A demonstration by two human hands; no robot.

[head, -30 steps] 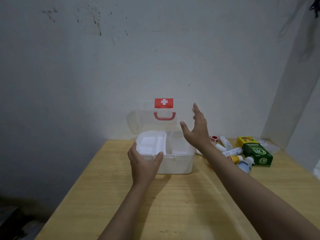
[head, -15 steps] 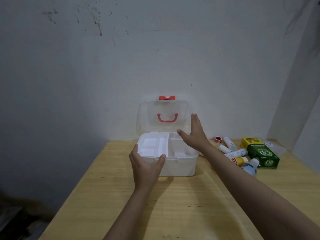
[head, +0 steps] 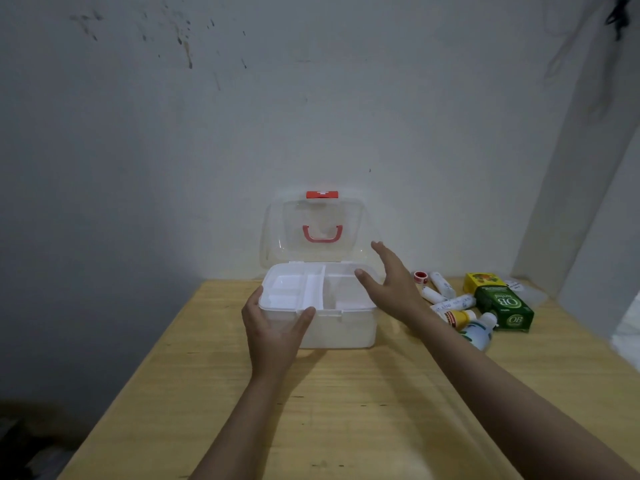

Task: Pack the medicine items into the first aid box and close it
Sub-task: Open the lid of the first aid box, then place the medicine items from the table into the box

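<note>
A white first aid box (head: 346, 332) stands on the wooden table (head: 346, 410) with its clear lid (head: 318, 230) raised upright against the wall; the lid has a red handle and a red latch. A white divided tray (head: 298, 289) fills the box's top. My left hand (head: 273, 330) grips the box's front left corner. My right hand (head: 391, 282) hovers open over the box's right edge, holding nothing. To the right lie the medicine items: a green box (head: 505, 308), a yellow box (head: 483, 280), white tubes (head: 441, 285), a small yellow-labelled bottle (head: 457, 318) and a white bottle (head: 479, 332).
A grey wall stands right behind the box. A red-capped roll (head: 420, 276) lies by the tubes, and a clear packet (head: 526, 289) sits at the far right by a wall corner. The table's left edge drops to a dark floor.
The lid went from tipped far back to standing upright. My right hand has dropped from the lid's edge and moved lower over the box's right side. My left hand stays on the corner.
</note>
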